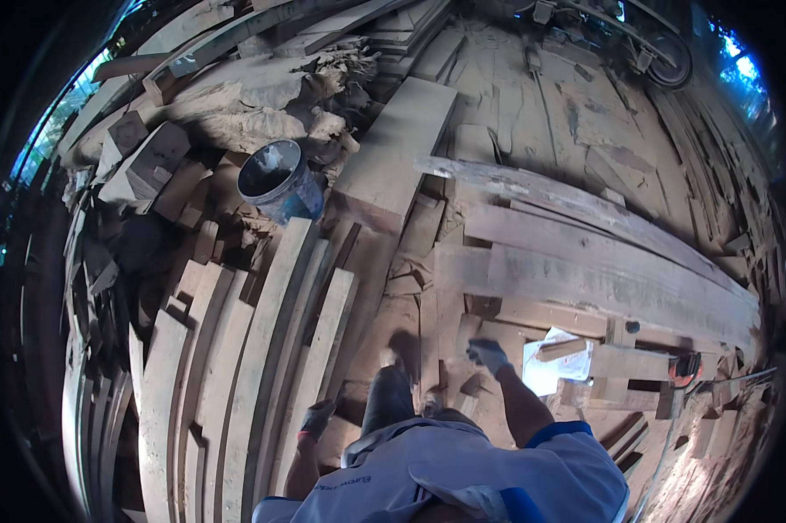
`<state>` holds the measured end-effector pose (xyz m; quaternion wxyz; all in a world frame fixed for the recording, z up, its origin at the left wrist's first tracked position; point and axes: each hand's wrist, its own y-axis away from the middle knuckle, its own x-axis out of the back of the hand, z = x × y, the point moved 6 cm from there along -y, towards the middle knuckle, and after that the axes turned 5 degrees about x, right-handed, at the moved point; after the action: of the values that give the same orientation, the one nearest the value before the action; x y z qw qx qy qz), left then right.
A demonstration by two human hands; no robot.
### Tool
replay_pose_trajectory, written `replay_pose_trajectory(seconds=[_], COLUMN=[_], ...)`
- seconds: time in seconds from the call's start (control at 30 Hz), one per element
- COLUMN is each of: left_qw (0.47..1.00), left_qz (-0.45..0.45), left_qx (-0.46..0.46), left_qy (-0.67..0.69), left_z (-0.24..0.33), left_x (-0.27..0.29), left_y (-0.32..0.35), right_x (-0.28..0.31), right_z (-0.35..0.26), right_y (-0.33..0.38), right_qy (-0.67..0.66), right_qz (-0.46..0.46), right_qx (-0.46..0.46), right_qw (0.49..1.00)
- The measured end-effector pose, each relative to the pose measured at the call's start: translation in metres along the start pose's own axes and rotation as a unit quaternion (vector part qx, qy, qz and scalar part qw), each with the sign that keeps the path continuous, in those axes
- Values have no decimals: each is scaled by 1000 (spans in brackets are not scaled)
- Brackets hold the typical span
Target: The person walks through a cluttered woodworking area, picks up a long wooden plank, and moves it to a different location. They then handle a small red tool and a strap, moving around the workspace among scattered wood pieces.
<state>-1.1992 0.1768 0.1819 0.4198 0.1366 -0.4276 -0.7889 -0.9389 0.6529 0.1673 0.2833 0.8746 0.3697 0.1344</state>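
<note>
I look straight down at my own body in a wood yard. My left hand, in a dark glove, hangs beside my hip above long pale planks and holds nothing that I can see. My right hand, in a grey glove, is lifted in front of me over stacked boards, its fingers curled and blurred. A white sheet with a short wood block on it lies just right of that hand. One leg is stepping forward onto the planks.
A blue bucket stands among offcuts at upper left. A thick wide slab lies beyond it. Rough logs and scrap wood pile up at the back. An orange-handled tool sits on boards at the right.
</note>
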Motion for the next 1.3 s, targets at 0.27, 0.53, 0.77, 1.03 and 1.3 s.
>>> replay_pose_trajectory(seconds=[0.27,0.53,0.77,1.03,1.3], left_qw=[991,962,983,957,932], left_qz=[-23,-94,-14,-216,-299], left_qx=[108,256,173,145,196], left_qy=[-78,19,-55,-132,-67], left_z=[13,94,316,476,847], left_x=[-13,31,63,26,-84], left_y=[-118,-196,-273,-427,-494], right_x=[32,-27,-79,-62,44], right_z=[71,-173,-298,-307,-513], right_y=[-42,-210,-363,-476,-453], right_qy=[33,57,101,429,-60], right_qz=[-56,46,27,-88,195], right_qx=[-331,-71,111,-69,-226], right_qw=[941,995,988,896,952])
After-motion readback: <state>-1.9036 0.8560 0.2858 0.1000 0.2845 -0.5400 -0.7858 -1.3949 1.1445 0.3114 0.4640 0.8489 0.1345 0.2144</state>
